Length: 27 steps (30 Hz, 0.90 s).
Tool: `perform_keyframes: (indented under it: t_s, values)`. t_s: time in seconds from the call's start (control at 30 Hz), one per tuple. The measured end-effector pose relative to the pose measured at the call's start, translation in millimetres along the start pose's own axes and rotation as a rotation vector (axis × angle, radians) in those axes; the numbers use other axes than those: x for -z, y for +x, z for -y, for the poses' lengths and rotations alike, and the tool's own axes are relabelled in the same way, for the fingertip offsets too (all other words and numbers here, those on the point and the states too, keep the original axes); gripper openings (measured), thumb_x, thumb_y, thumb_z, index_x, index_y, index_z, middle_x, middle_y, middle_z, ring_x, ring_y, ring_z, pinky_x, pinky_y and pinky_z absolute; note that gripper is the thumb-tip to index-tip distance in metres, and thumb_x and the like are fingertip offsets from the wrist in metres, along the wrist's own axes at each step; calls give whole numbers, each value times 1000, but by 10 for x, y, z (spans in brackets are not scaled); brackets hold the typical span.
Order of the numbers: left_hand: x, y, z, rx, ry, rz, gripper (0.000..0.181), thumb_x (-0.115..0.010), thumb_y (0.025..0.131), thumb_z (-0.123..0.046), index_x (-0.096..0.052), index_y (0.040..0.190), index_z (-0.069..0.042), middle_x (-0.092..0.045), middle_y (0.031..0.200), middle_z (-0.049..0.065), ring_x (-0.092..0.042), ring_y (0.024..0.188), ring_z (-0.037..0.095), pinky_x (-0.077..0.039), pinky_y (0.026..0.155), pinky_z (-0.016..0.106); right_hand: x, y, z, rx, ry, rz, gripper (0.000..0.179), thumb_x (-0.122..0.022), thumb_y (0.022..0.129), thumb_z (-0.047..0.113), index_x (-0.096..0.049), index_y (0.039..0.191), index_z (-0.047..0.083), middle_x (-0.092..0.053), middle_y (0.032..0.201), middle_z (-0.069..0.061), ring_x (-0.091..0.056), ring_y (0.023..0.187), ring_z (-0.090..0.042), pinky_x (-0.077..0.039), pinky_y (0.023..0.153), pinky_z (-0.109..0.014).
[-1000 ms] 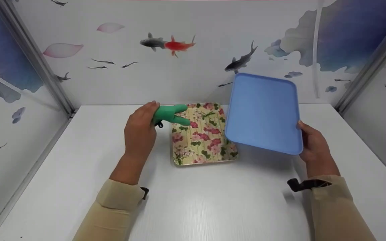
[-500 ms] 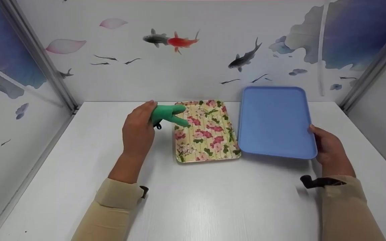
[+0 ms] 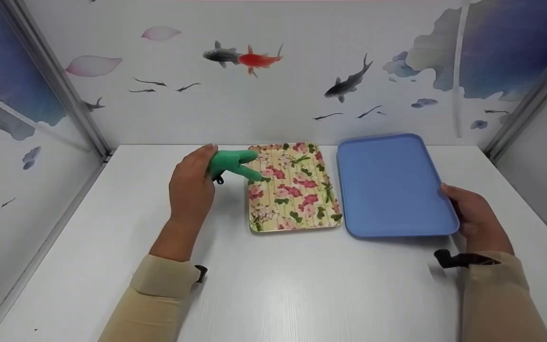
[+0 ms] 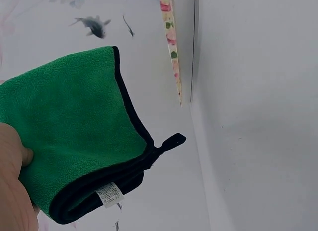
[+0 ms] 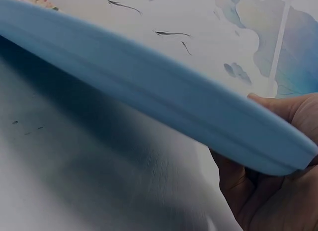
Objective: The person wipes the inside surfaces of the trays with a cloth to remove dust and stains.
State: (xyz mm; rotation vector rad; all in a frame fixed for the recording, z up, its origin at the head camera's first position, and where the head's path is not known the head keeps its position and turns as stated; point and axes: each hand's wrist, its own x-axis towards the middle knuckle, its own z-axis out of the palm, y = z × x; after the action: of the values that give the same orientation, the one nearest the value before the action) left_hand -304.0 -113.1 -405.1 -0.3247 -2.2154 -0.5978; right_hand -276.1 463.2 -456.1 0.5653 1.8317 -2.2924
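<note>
My left hand point(image 3: 192, 183) grips a folded green cloth point(image 4: 74, 112) with black edging, a small hanging loop and a white tag. In the head view the cloth overlaps the left edge of a flower-patterned tray point(image 3: 297, 190) lying on the table. My right hand point(image 3: 477, 216) holds a plain blue tray point(image 3: 394, 185) by its right edge, thumb on the rim and fingers beneath. The blue tray stands right beside the flowered one. In the right wrist view its near side point(image 5: 149, 87) is tilted, with a dark shadow on the table below it.
Both trays are at the back of a white table point(image 3: 278, 285), near a white wall panel point(image 3: 292, 109) painted with fish and petals. Metal frame posts point(image 3: 71, 95) stand at the corners. Dark straps with black clips point(image 3: 463, 259) sit at the sleeve cuffs.
The blue tray has moved right and down, from overlapping the flowered tray to beside it, and now lies flatter. My left hand with the cloth has shifted slightly left.
</note>
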Motion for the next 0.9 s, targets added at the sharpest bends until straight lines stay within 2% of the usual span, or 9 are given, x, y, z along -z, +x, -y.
perform_keyframes:
  t_s: [0.1,0.17,0.27,0.4,0.5,0.57,0.67,0.77,0.9]
  values:
    - [-4,-11,-6,-5,-5,1,37,-67,98,1,-68,135,-7,-72,134,10,-68,126,29,-54,108,46,19,10,-24,-5,-33,-11,72,-68,101,29,-29,161,16,-70,88,17,-68,86,-4,-59,77,-24]
    - [-10,-16,-8,-3,-6,6,37,-66,99,1,-68,135,-7,-72,134,10,-68,126,29,-54,108,46,17,8,-24,-11,-46,-26,88,-68,101,30,-13,167,10,-69,86,17,-68,84,-3,-59,75,-23]
    - [-15,-19,-6,2,-2,6,37,-67,99,1,-69,135,-7,-72,133,10,-69,125,29,-54,108,46,7,6,-18,-21,-58,-51,97,-70,100,31,-3,166,7,-69,83,17,-68,82,-3,-59,74,-22]
    - [-19,-19,0,9,1,4,37,-67,99,0,-69,135,-8,-72,133,10,-68,125,29,-54,108,46,-9,3,-14,-30,-100,-116,98,-73,97,37,-9,166,10,-66,84,18,-68,80,-2,-59,73,-22]
    - [-17,-15,3,14,-4,7,37,-67,99,-1,-69,135,-8,-72,134,9,-68,126,29,-54,108,46,-23,6,-20,-22,-161,-189,96,-78,93,41,-23,165,11,-63,92,17,-67,80,-1,-59,73,-23]
    - [-12,-13,5,18,-6,10,37,-67,99,-1,-69,135,-8,-72,134,9,-68,127,29,-54,109,46,-35,7,-28,-9,-242,-234,86,-78,92,44,-37,162,15,-63,107,10,-65,83,0,-59,74,-22]
    - [1,-12,6,22,-5,14,37,-67,99,-1,-69,136,-9,-72,134,9,-68,127,29,-53,109,46,-53,13,-37,8,-360,-282,65,-75,94,46,-55,151,21,-57,141,-10,-61,96,-4,-58,75,-20]
    - [11,-12,4,23,-1,17,37,-67,99,-1,-69,136,-8,-72,134,9,-68,127,29,-53,109,46,-70,18,-40,28,-461,-298,60,-69,98,45,-56,151,20,-33,167,-16,-56,117,-15,-55,80,-18]
    - [9,-15,1,20,-5,18,37,-66,99,0,-69,135,-8,-72,135,9,-67,127,28,-53,110,46,-69,34,-54,50,-556,-323,67,-64,101,41,-47,156,7,-30,169,-18,-45,137,-24,-47,93,-22]
